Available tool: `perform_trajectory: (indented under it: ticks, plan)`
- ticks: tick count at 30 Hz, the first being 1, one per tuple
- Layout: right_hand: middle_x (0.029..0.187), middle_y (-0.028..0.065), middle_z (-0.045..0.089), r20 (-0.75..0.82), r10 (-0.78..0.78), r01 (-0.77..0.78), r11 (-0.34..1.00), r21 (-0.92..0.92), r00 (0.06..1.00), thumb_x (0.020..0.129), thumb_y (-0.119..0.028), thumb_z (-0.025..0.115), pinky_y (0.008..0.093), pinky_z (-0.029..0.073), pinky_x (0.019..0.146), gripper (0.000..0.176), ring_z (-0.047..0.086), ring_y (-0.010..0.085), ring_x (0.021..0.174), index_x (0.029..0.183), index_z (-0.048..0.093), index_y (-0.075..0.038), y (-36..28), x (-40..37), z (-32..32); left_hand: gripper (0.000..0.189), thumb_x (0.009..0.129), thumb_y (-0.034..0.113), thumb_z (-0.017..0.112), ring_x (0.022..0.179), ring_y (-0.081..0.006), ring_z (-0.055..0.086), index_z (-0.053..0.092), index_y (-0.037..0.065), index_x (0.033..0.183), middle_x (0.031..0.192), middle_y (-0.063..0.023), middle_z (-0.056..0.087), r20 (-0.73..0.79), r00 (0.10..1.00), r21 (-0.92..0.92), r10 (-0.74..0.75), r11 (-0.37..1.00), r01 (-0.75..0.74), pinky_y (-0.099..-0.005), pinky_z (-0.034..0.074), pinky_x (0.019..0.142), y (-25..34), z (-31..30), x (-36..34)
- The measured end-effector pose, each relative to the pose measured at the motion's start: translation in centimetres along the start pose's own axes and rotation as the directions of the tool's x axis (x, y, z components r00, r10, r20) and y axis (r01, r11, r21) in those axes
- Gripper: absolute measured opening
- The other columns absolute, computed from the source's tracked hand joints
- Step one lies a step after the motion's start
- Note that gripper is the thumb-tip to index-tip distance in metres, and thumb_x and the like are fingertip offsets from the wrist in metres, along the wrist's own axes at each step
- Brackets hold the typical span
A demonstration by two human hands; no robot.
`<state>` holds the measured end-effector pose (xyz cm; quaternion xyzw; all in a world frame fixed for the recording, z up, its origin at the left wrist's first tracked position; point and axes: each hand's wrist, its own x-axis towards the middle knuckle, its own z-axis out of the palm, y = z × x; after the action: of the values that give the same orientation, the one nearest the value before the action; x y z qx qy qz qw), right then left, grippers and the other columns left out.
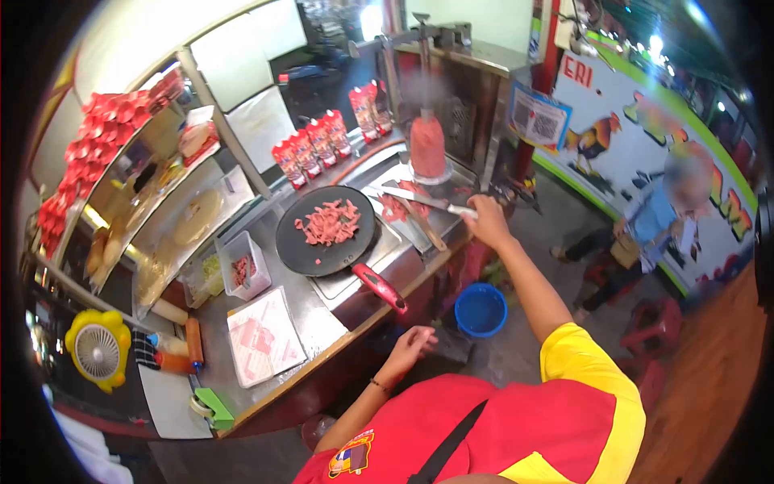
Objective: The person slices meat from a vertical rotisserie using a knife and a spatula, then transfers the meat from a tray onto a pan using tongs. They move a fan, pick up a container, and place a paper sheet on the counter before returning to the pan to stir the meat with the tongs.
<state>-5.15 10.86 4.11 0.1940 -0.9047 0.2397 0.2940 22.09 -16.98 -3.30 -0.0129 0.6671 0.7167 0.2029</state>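
My right hand (487, 221) grips the handle of a long knife (427, 200), its blade pointing left over the metal counter. Just beyond the blade, a cone of reddish meat (427, 149) stands upright on a vertical spit. Cut meat (395, 208) lies under and beside the blade, near a tool with a wooden handle (436, 239). To the left, a black frying pan (292, 252) with a red handle (380, 287) holds meat strips (329, 223). My left hand (411, 347) hangs before the counter edge, below the pan handle, fingers loosely curled and holding nothing.
Red-capped sauce pouches (310, 149) line the back. Left of the pan are a plastic tub (245, 266) and printed wrapping papers (262, 339). A yellow fan (98, 352) stands far left. A blue bucket (480, 310) is below on the right; a person (649, 214) sits beyond.
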Motion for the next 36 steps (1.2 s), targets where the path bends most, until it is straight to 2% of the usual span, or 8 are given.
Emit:
perform_trajectory:
  ticks: [7,12,16,22,24,26,31,36]
  plan:
    - [0.095,0.0197,0.073,0.193,-0.118,0.11,0.993,0.052,0.974,0.089,-0.021,0.076,0.0559,0.05,0.087,0.028,0.071,0.0431,0.097,0.108,0.059,-0.007,3.0,3.5,3.8,0.069,0.1,0.065,0.058,0.101,-0.0199,0.067,0.057,0.003,0.13,0.118,-0.0117,0.07,0.032,0.996,-0.683,-0.088,0.725,0.087,-0.0355,0.056,0.086,6.9,5.3,17.5]
    - [0.095,0.0214,0.072,0.247,-0.033,-0.053,0.941,0.333,0.968,0.097,-0.016,0.066,0.0544,0.053,0.078,0.022,0.069,0.0466,0.089,0.113,0.057,-0.004,4.4,0.5,-4.6,0.048,0.108,0.049,0.055,0.103,-0.0179,0.068,0.061,0.005,0.127,0.114,-0.0097,0.072,-0.184,0.981,-0.57,-0.057,0.82,-0.059,-0.0326,0.056,0.087,3.9,7.8,19.5]
    - [0.085,0.0109,0.069,0.491,0.032,-0.34,0.76,0.553,0.871,0.103,-0.014,0.058,0.039,0.051,0.07,0.025,0.068,0.0251,0.075,0.125,0.059,-0.003,8.7,-3.9,-9.4,0.036,0.111,0.035,0.052,0.11,-0.0165,0.069,0.062,0.006,0.129,0.117,-0.0104,0.073,-0.23,0.96,-0.711,-0.157,0.701,-0.056,-0.0332,0.056,0.089,6.7,10.2,17.7]
    - [0.085,0.0107,0.067,0.512,0.049,-0.401,0.688,0.605,0.857,0.101,-0.012,0.06,0.0353,0.051,0.069,0.038,0.066,0.0191,0.076,0.138,0.057,-0.002,8.9,-6.1,-10.8,0.041,0.108,0.016,0.057,0.086,-0.017,0.073,0.045,0.004,0.145,0.119,-0.0153,0.073,-0.424,0.892,-0.48,0.153,0.797,-0.365,-0.03,0.06,0.073,7.9,12.2,19.6]
    - [0.087,0.0124,0.068,0.306,-0.097,-0.086,0.842,0.532,0.947,0.1,-0.009,0.061,0.0359,0.054,0.073,0.036,0.069,0.0211,0.079,0.135,0.057,0.0,9.6,-6.6,-9.5,0.035,0.106,0.008,0.056,0.071,-0.0164,0.071,0.047,0.002,0.139,0.101,-0.0111,0.069,-0.602,0.776,-0.268,0.188,0.868,-0.418,-0.0261,0.055,0.057,8.5,13.7,19.7]
    - [0.09,0.0135,0.069,0.441,0.035,-0.309,0.763,0.568,0.897,0.101,-0.008,0.06,0.0366,0.056,0.074,0.03,0.07,0.0217,0.079,0.129,0.058,0.0,8.8,-6.9,-9.2,0.036,0.107,0.012,0.056,0.06,-0.0113,0.063,0.052,0.0,0.14,0.086,-0.0053,0.065,-0.697,0.644,-0.048,0.316,0.875,-0.481,-0.0247,0.049,0.052,7.5,12.9,21.2]
    - [0.087,0.0138,0.07,0.568,0.061,-0.505,0.542,0.672,0.821,0.1,-0.008,0.061,0.0372,0.055,0.062,0.027,0.071,0.0223,0.073,0.125,0.054,0.001,6.3,-4.4,-7.7,0.046,0.108,0.018,0.057,0.053,-0.0091,0.054,0.051,-0.005,0.147,0.068,-0.0002,0.057,-0.66,0.668,0.042,0.344,0.905,-0.424,-0.0281,0.044,0.049,12.1,11.4,26.0]
    - [0.097,0.0205,0.074,0.504,-0.103,-0.231,0.799,0.556,0.857,0.095,-0.006,0.064,0.0403,0.058,0.073,0.043,0.076,0.0347,0.085,0.137,0.057,0.002,4.4,-1.0,-6.4,0.051,0.108,0.019,0.057,0.054,-0.0089,0.052,0.048,-0.006,0.151,0.066,-0.0031,0.055,-0.596,0.705,0.111,0.385,0.909,-0.403,-0.0282,0.045,0.051,9.0,11.9,23.2]
